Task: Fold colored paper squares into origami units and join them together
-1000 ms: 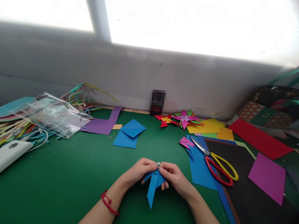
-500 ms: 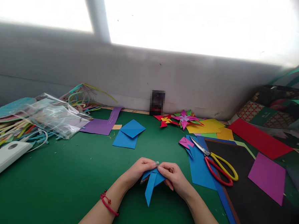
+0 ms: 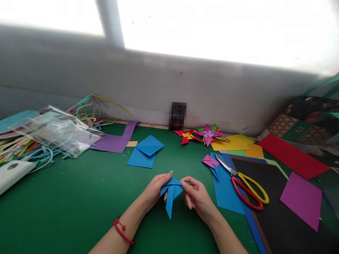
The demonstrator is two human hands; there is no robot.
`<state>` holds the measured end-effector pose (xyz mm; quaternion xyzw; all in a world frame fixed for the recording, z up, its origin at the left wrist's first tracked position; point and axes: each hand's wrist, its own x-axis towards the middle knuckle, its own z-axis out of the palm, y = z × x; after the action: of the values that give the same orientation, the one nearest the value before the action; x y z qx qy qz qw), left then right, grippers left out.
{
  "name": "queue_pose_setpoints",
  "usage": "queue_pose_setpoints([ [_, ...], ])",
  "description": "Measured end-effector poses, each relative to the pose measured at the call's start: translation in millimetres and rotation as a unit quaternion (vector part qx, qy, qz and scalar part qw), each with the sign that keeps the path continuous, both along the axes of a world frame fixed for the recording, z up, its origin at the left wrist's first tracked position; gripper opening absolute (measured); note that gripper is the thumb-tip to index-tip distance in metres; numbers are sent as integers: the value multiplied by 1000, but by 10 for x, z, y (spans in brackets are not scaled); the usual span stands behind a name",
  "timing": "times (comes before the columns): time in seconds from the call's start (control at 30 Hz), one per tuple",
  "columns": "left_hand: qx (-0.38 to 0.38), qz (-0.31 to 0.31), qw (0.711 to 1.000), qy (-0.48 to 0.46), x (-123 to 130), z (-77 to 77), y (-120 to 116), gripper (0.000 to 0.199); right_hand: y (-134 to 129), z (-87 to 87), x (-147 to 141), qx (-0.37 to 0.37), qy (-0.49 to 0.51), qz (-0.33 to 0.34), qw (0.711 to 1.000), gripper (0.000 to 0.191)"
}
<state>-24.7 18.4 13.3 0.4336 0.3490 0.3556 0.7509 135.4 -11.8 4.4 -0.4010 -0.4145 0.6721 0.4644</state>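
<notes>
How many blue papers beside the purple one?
2: the upper paper, turned like a diamond, and the lower paper, partly covered by it. More could be hidden underneath.

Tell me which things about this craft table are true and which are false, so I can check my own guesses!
1. Both hands, left and right, touch the folded blue paper. True.
2. The scissors have two green handles. False: one handle is red, the other yellow.
3. The red bracelet is on the right wrist. False: it is on the left wrist.
4. The purple paper lies left of the scissors. True.
5. The scissors are in the right hand. False: they lie on the papers and the dark board.
</notes>
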Motion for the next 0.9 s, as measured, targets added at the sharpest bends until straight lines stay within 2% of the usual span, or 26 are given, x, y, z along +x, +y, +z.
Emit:
queue_pose_setpoints([
  [0.13,-7,-40,999,-35,17,3,15,59,42,-25,56,-6,97,-70,993,18],
  [0.23,12,-60,998,-22,34,16,6,60,71,-40,90,-17,156,-115,981,16],
  [0.4,45,-109,993,1,53,34,-33,58,63,-29,85,-13,182,-111,977,16],
  [0.53,42,-83,996,-7,37,50,-39,46,38,6,68,-10,158,-84,984,14],
  [0.67,52,-50,997,-7,30,47,-39,24,28,52,50,-13,151,-90,984,33],
  [0.9,80,-34,996,18,50,2,-30,21,30,29,16,13,127,-81,989,33],
])
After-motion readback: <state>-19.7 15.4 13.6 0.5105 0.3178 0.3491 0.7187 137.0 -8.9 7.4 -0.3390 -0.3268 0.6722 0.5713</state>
